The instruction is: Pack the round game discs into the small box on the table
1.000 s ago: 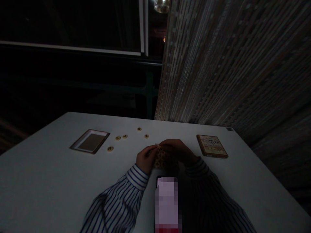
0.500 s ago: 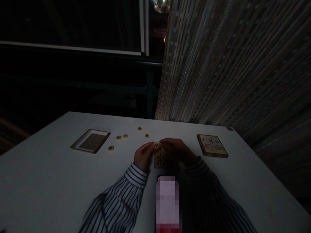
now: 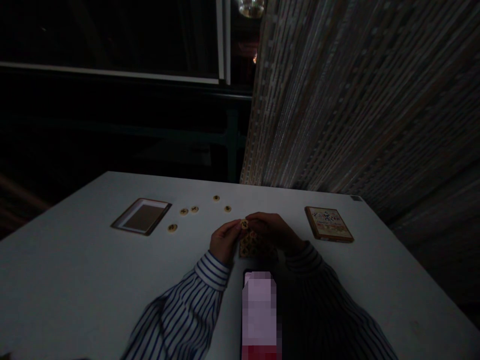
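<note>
My left hand (image 3: 225,241) pinches a round, pale Chinese chess piece (image 3: 245,224) between thumb and fingertips, its marked face toward me. Curled from the other side, my right hand (image 3: 276,230) has its fingertips at the same piece. Beneath both hands lies a tight block of chess pieces (image 3: 246,246) in rows, partly covered by my right hand and in shadow. Farther left, several loose pieces are spread on the white table, among them one piece (image 3: 172,228) near the tray and another piece (image 3: 227,208) closer to my hands.
An open shallow box part (image 3: 153,227) with a brown inside rests at left on the white table (image 3: 75,260). At right lies a flat box (image 3: 330,224) with printed characters. A phone (image 3: 259,310) with a blurred screen is in front of me. A string curtain (image 3: 300,100) hangs behind.
My hands and the pinched piece have barely shifted; the view has moved slightly. The loose pieces and boxes stay in place.
</note>
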`<move>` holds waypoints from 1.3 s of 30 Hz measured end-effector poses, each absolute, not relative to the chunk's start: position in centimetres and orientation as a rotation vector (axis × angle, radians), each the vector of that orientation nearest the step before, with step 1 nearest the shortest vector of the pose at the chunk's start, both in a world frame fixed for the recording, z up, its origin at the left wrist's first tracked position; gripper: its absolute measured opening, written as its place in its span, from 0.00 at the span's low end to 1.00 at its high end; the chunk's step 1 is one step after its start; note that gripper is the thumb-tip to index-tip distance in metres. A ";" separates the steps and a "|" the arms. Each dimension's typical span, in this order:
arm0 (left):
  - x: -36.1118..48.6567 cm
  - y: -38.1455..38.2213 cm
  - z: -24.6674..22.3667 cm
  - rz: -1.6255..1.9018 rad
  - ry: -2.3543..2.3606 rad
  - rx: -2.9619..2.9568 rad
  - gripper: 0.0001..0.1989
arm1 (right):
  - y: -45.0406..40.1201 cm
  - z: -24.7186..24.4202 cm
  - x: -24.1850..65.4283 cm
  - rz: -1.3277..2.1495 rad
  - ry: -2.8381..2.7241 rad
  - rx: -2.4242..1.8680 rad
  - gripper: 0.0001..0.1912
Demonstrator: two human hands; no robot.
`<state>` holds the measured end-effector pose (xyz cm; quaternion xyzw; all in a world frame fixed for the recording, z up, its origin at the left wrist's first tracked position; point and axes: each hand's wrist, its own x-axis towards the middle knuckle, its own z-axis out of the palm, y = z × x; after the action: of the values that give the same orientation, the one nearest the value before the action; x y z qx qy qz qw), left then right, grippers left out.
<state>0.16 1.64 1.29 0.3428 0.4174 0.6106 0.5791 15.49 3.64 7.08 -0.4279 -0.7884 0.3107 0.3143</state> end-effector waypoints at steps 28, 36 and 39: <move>0.1 1.5 1.5 1.424 0.957 0.698 0.17 | 3.7 6.9 15.6 0.995 -1.990 -1.101 0.14; 0.2 1.0 1.9 1.405 0.874 0.747 0.15 | 3.5 7.5 15.5 0.982 -1.966 -1.123 0.12; 0.2 0.9 2.2 1.406 0.877 0.759 0.15 | 3.4 7.5 15.5 1.001 -1.953 -1.115 0.12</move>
<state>0.17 0.88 2.19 0.3293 0.3803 0.6098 0.6125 15.51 3.45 7.55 -0.4270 -0.7480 0.3834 0.3333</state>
